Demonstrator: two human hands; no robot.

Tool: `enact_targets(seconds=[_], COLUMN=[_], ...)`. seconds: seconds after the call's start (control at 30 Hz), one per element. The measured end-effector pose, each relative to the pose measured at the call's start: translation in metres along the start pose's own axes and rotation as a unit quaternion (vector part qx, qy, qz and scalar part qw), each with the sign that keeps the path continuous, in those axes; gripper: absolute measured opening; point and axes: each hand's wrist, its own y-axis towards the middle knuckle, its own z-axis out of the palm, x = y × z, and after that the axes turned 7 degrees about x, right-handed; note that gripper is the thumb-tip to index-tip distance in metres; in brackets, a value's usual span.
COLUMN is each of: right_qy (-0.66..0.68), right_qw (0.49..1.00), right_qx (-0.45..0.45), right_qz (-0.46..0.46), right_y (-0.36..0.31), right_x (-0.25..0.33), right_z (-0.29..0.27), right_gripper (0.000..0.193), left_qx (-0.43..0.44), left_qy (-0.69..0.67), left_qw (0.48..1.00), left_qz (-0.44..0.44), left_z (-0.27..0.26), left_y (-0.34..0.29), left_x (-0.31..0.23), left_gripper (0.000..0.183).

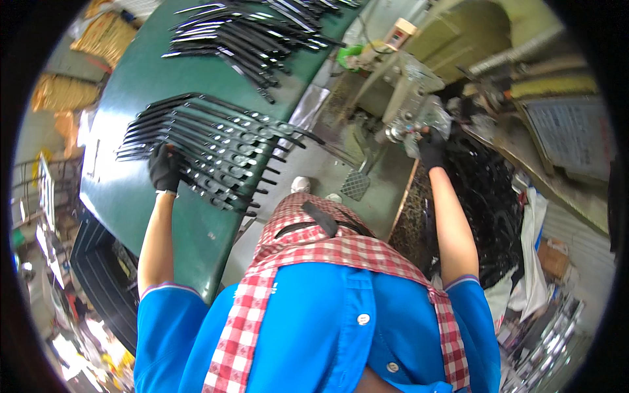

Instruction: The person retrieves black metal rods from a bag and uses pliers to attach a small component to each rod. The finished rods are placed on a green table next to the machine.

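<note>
Left to right, the left hand (164, 171), in a black glove, bends its fingers over the near left edge of a row of black bent bars (219, 149); contact is evident, but how far the fingers close, and whether they grip a bar, cannot be told. The row lies fanned on the green table (196, 252), ahead of and chiefly to the right of this hand; the bars' long axes run crosswise, dipping toward the right, where the holed ends overhang the table edge. A second pile of bars (229, 36) lies farther off. The right hand (432, 149), also gloved, is well apart from the row, beside the metal fitting (397, 132) of a machine; its fingers are partly hidden, so its opening and any hold cannot be judged. The left hand is clearly nearer the row. Containers: at far left, woven sacks (62, 93), contents hidden; below them, a dark bin (95, 262), contents unclear; at far right, a brown carton (553, 259), contents not visible
</note>
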Motion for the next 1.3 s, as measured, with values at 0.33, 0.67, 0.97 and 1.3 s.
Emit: enact_targets(seconds=[0.33, 0.67, 0.97, 1.3], right_qy=[0.637, 0.567, 0.479, 0.653], right_qw=[0.765, 0.813, 0.869, 0.751], right_qx=[0.057, 0.095, -0.089, 0.013], right_qz=[0.074, 0.091, 0.087, 0.102], right_y=[-0.047, -0.048, -0.076, -0.124], right_x=[0.152, 0.209, 0.223, 0.266], right_z=[-0.115, -0.150, -0.145, -0.139], right_gripper=[0.011, 0.016, 0.015, 0.010], left_qx=[-0.122, -0.199, -0.038, 0.017], left_qy=[-0.318, -0.153, -0.331, -0.313], left_qw=[0.921, 0.963, 0.926, 0.752], left_qz=[-0.189, -0.097, 0.178, 0.580], left_z=[0.075, 0.017, -0.022, -0.053], left_y=[0.006, 0.033, 0.044, -0.011], left_x=[0.051, -0.026, -0.217, -0.436], left_gripper=[0.054, 0.042, 0.025, 0.041])
